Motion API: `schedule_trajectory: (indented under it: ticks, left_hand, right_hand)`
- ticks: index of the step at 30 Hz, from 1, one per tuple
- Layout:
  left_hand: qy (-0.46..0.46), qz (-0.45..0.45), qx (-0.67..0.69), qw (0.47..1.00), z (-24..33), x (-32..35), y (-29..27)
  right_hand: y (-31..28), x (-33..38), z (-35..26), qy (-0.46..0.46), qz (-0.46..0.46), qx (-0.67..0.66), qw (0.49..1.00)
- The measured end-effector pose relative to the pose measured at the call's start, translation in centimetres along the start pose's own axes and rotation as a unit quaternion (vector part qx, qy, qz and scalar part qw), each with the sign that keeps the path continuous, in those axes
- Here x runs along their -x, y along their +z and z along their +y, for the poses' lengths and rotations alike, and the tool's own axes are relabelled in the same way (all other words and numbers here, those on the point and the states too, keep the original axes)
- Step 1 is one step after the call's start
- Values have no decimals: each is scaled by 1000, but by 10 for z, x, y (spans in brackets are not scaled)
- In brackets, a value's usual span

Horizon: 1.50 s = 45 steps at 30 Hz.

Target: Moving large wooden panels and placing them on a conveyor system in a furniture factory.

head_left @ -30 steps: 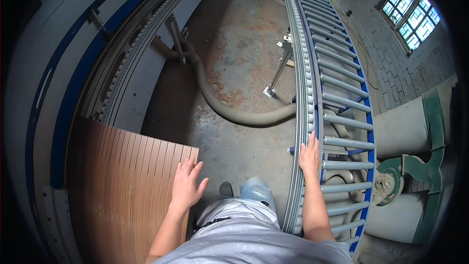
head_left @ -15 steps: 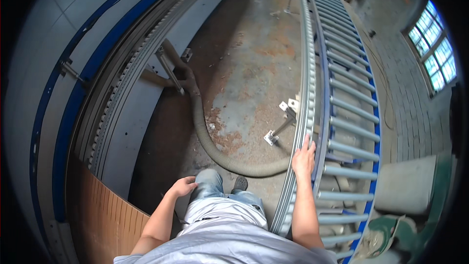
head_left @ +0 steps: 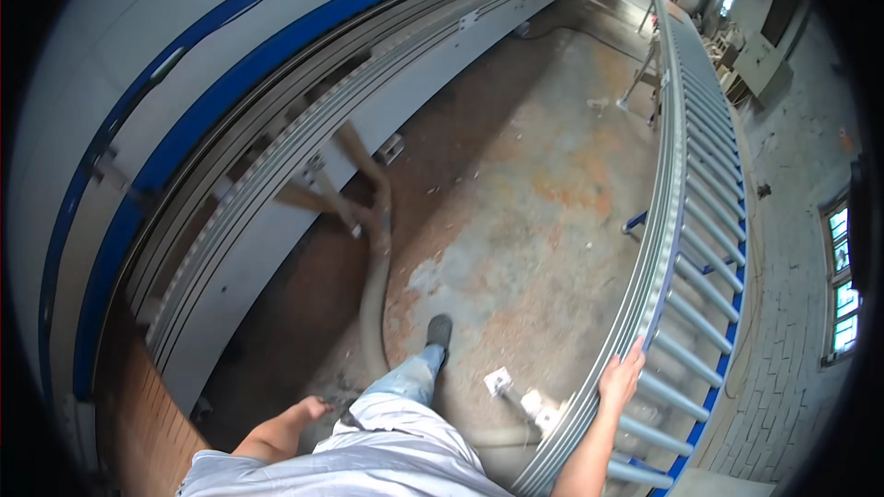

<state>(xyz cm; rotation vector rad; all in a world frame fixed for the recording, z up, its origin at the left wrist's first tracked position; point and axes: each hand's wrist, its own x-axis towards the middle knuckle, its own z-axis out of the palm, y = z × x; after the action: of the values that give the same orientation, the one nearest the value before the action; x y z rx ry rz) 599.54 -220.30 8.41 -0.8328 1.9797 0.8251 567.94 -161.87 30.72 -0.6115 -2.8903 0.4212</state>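
Note:
My right hand (head_left: pixel 621 377) lies on the top of the metal rail (head_left: pixel 599 396) along the near side of the roller conveyor (head_left: pixel 692 319). Its fingers are stretched out flat and grip nothing. Down beside my left thigh hangs my left hand (head_left: pixel 316 407), its fingers loosely curled, with nothing visible in it. One leg in jeans (head_left: pixel 412 377) is stretched forward, and its dark shoe (head_left: pixel 439 331) stands on the floor between the conveyor and the long machine at left.
A long grey machine bed (head_left: pixel 216 294) with blue trim runs along the left. A brown grooved panel (head_left: pixel 152 419) is at the lower left. A ribbed hose (head_left: pixel 373 308) crosses the floor (head_left: pixel 516 248). White-footed conveyor supports (head_left: pixel 498 381) stick out low. A brick wall (head_left: pixel 783 387) with windows is at right.
I have stepped forward along the conveyor, and the view has swung. My right hand has stayed on the rail, moving along it. My left hand has dropped lower beside my thigh.

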Motion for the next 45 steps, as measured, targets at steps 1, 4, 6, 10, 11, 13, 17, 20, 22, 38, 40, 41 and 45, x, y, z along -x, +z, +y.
schedule_trajectory:
  ticks: [1,4,6,10,11,13,17,20,22,38,40,41,45]
  left_hand:
    - [-18,-66,-27,997,27,-12,-14]
    - [89,-110,-213,967,132,-88,-78]
    - [110,-1,-68,992,286,-87,-134]
    - [287,103,53,951,502,-121,-217]
    - [297,84,87,947,547,-130,-230]
    - [324,56,100,939,624,-146,-245]
    - [344,33,14,938,719,-222,-252]
    - [277,-24,-79,957,740,-279,-250]
    - [228,-50,-178,956,704,-343,-255]
    - [368,-74,127,918,951,-526,-375]
    - [454,-123,131,873,1031,-561,-392]
    - [349,-79,-26,933,1081,-583,-411]
    - [277,13,-189,942,1322,-653,-500]
  right_hand:
    - [6,-24,-3,10,-3,16,1000]
    - [18,-106,-28,19,-9,32,999]
    - [21,-140,-24,37,1,50,998]
    - [27,-223,-50,68,-13,38,997]
    - [33,-241,-51,86,-13,38,995]
    - [35,-289,-67,81,-31,44,995]
    - [43,-390,-92,82,-22,48,995]
    - [54,-474,-107,91,-28,58,994]
    - [70,-539,-124,85,-30,71,993]
    - [157,-1059,-218,73,-13,68,995]
    - [166,-1102,-218,87,-6,62,994]
    - [169,-1127,-223,90,0,61,994]
    - [181,-1214,-255,144,-17,43,989]
